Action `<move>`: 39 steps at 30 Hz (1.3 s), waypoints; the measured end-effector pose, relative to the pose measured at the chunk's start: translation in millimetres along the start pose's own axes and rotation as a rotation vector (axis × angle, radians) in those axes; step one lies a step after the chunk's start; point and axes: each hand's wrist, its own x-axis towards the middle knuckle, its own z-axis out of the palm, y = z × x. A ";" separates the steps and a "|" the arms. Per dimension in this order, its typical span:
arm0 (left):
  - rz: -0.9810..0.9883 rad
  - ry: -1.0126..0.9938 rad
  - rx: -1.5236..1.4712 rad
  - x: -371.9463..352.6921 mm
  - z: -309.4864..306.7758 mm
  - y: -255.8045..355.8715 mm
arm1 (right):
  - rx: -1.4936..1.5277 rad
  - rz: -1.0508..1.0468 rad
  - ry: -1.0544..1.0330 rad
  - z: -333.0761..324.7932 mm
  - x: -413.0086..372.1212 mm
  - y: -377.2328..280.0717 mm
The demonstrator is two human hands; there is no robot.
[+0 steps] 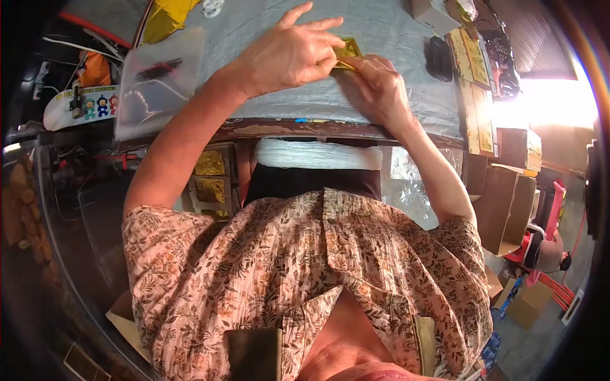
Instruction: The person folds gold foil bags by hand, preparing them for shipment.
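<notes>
Over the table, a small shiny gold foil piece (349, 49) is between my two hands. My right hand (376, 77) is closed in a pinch on its near edge, thumb and forefinger together. From the other side, my left hand (295, 56) meets the piece with thumb and forefinger pressed together; its other fingers stretch up and apart. The fingers hide part of the foil, so its full shape does not show. Both hands are above the grey-covered table (254, 114).
A clear plastic sheet (159, 82) lies at the table's left, with yellow foil (168, 19) behind it. Gold-printed packs (470, 57) and a dark object (438, 58) sit right. A white strand bundle (318, 154) crosses my lap. Cardboard boxes (505, 209) stand at the right.
</notes>
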 end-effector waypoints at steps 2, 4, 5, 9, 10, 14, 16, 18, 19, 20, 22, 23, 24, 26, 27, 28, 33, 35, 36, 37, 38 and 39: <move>-0.280 0.023 -0.317 4.3 -19.1 6.0 | 0.251 0.301 -0.055 -19.3 4.8 -25.6; -0.372 0.266 -0.610 -0.8 -27.0 6.6 | 0.789 0.617 0.008 -23.9 4.5 -31.3; -0.472 0.505 -0.921 -6.3 -28.1 5.6 | 0.782 0.607 0.033 -28.8 4.2 -30.8; -0.735 0.418 -1.279 -41.4 -6.1 22.9 | 1.303 0.687 0.087 -34.0 1.1 -44.5; -0.736 0.417 -1.275 -39.4 -2.9 32.5 | 1.367 0.689 0.088 -31.6 0.8 -48.8; -0.815 0.610 -1.344 -21.7 8.9 77.8 | 1.506 0.689 0.086 -25.5 -4.5 -63.0; -0.857 0.752 -1.285 -16.0 13.6 87.7 | 1.414 0.659 0.123 -18.6 -9.3 -65.1; -0.879 0.847 -1.325 -11.3 19.3 96.1 | 1.323 0.629 0.155 -16.0 -11.0 -73.3; -0.896 0.946 -1.365 -10.8 21.5 99.1 | 1.265 0.635 0.223 -18.5 -9.6 -82.0; -0.903 0.946 -1.360 -12.0 24.3 100.8 | 1.207 0.640 0.288 -18.6 -8.4 -86.8; -0.871 1.002 -1.250 -15.1 28.8 103.0 | 1.281 0.652 0.302 -6.1 -17.5 -78.1; -0.875 1.003 -1.250 -15.3 29.3 104.6 | 1.347 0.665 0.322 -1.1 -21.3 -73.8; -0.850 1.016 -1.270 -15.3 30.1 107.3 | 1.346 0.670 0.321 0.5 -22.1 -72.7; -0.825 1.028 -1.299 -15.3 32.4 111.1 | 1.574 0.661 0.330 1.9 -22.9 -69.0; -0.819 1.005 -1.268 -16.7 32.9 111.7 | 1.570 0.665 0.331 4.2 -25.3 -62.9; -0.812 0.983 -1.234 -18.7 32.0 111.4 | 1.559 0.667 0.307 7.9 -28.8 -54.8; -0.817 0.783 -1.188 -28.5 13.5 104.2 | 1.505 0.616 0.288 7.6 -25.3 -49.8; -0.841 0.718 -1.154 -32.1 6.5 99.5 | 1.484 0.580 0.278 7.6 -22.7 -47.8; -0.881 0.633 -1.119 -31.2 -0.3 96.1 | 1.484 0.578 0.276 4.4 -21.1 -42.0; -0.919 0.548 -1.085 -31.0 -5.4 92.1 | 1.169 0.560 0.170 -1.6 -18.8 -32.3; -0.918 0.548 -1.086 -30.4 -6.0 80.9 | 0.853 0.534 0.069 -6.8 -15.2 -26.6; -0.582 0.563 -0.918 -28.1 -3.9 62.1 | 0.752 0.347 0.069 -20.9 0.2 -34.6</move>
